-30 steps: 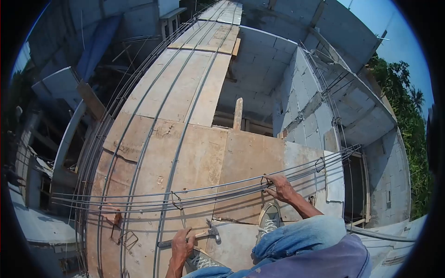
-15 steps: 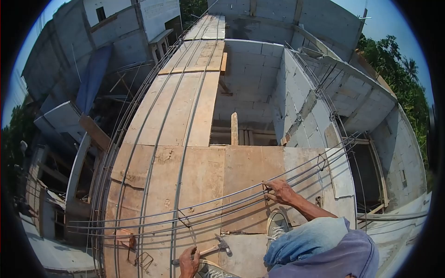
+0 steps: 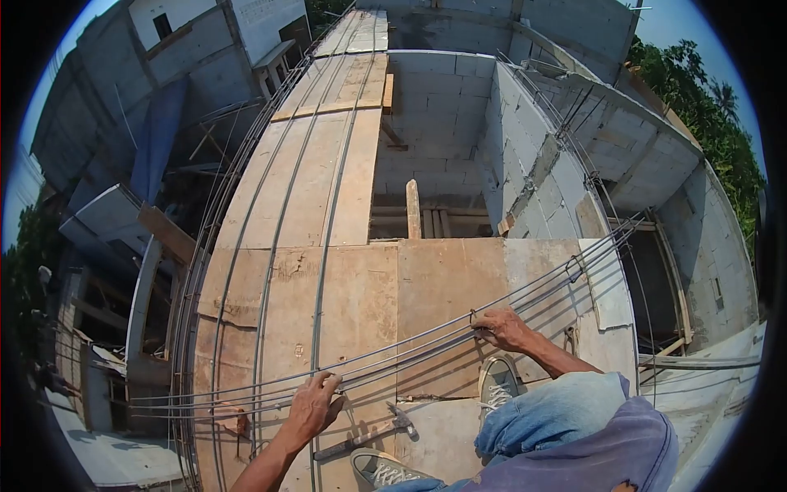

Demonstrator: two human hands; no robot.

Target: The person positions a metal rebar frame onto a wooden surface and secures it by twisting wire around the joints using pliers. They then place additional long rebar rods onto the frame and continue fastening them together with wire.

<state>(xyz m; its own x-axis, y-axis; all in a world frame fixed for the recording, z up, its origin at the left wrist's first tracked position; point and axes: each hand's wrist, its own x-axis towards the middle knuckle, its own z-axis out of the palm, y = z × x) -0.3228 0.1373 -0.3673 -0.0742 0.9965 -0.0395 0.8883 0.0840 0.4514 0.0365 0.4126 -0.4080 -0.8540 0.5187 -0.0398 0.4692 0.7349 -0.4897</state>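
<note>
**Now both hands grip the bars**

Left hand (image 3: 316, 403) closes its fingers over the rebar bundle (image 3: 410, 348), which crosses the plywood deck (image 3: 361, 287) from 8 to 2 o'clock. A hammer (image 3: 369, 435) lies loose at 6. Right hand (image 3: 502, 328) clamps the same bars. The deck ends at an open shaft (image 3: 430, 156) at 12 and a drop at 9. The bundle's left end is hard to make out.

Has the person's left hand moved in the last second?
Yes. The left hand has left the hammer lying on the plywood deck and gone up, away from the person, onto the rebar bundle.
</note>
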